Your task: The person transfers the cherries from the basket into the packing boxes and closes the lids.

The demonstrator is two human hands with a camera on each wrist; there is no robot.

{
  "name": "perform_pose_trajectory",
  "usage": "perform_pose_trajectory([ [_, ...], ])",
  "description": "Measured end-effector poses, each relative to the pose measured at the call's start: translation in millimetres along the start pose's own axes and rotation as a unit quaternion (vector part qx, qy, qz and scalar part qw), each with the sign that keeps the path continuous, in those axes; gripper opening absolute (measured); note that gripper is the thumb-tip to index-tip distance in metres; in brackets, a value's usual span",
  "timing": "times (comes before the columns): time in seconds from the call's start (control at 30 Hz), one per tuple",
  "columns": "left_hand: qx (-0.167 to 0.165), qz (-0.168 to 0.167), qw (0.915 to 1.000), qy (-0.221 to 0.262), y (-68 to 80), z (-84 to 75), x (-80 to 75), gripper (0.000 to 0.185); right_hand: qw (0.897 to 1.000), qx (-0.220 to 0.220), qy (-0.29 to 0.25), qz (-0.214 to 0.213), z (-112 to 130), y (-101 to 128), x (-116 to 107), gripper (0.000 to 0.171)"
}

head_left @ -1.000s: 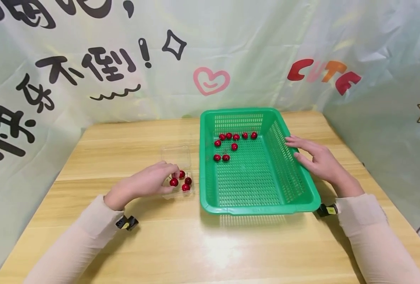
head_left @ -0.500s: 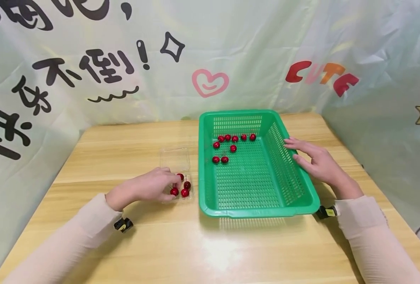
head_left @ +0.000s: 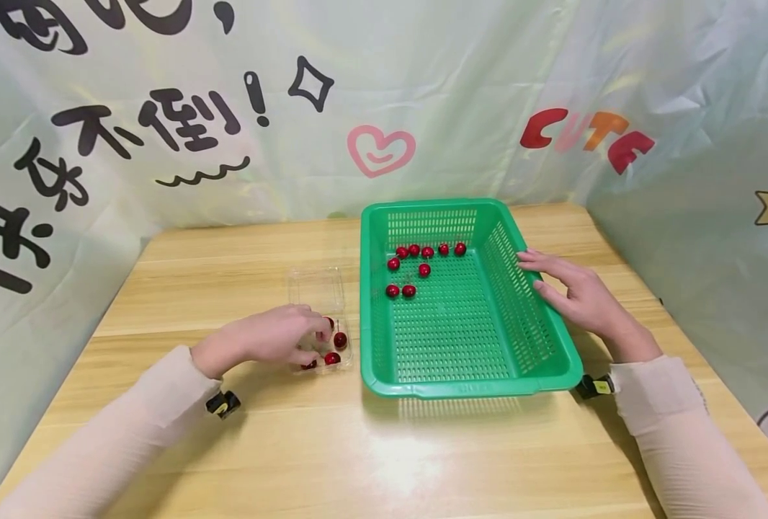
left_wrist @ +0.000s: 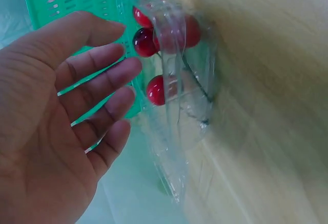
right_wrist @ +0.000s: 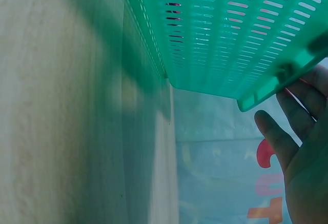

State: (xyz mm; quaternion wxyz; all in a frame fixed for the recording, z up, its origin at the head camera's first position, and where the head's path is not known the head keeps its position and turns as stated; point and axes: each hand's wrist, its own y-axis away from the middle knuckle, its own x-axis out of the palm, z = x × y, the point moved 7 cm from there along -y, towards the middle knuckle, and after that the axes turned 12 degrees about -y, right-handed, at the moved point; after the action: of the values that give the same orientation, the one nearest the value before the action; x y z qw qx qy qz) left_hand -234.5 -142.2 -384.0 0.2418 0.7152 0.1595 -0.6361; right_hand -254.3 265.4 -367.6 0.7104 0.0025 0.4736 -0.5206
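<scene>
My left hand [head_left: 270, 335] hovers over a clear plastic clamshell box [head_left: 317, 287] left of the green basket. Its fingers are loosely bent, with nothing between them in the left wrist view. Several red cherries lie in the box, among them a dark red cherry [head_left: 340, 340] near the fingertips and a bright cherry [head_left: 332, 358] by the thumb; others are partly hidden by the hand. My right hand [head_left: 581, 299] rests its fairly straight fingers over the right rim of the green plastic basket [head_left: 475, 389], thumb apart from the fingers.
Several cherries lie at the back left of the basket floor, including a cherry [head_left: 425, 270] slightly apart from the back row. The wooden table [head_left: 280, 447] meets a printed curtain [head_left: 462, 144] behind and at the sides. The box stands close beside the basket's left wall.
A cherry at my left fingertips has dropped back into the box, and the cherries there have shifted toward the near side. The left fingers have spread; the right hand stays on the rim.
</scene>
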Motion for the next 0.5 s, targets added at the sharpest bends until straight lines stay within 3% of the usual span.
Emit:
perform_pose_trajectory([
  [0.13, 0.001, -0.009, 0.9998, -0.02, 1.7, 0.5, -6.8, 0.023, 1.0, 0.001, 0.003, -0.001, 0.7, -0.5, -0.4, 0.042],
  [0.37, 0.024, -0.057, 0.9959, -0.067, 0.3, -2.2, -21.5, 0.024, 1.0, -0.001, 0.003, -0.002, 1.5, -1.2, -1.0, 0.042],
  [0.5, 0.018, -0.074, 0.9932, -0.089, -2.3, -2.8, -32.0, 0.03, 1.0, -0.002, 0.001, -0.002, 1.8, -1.9, -1.0, 0.042],
])
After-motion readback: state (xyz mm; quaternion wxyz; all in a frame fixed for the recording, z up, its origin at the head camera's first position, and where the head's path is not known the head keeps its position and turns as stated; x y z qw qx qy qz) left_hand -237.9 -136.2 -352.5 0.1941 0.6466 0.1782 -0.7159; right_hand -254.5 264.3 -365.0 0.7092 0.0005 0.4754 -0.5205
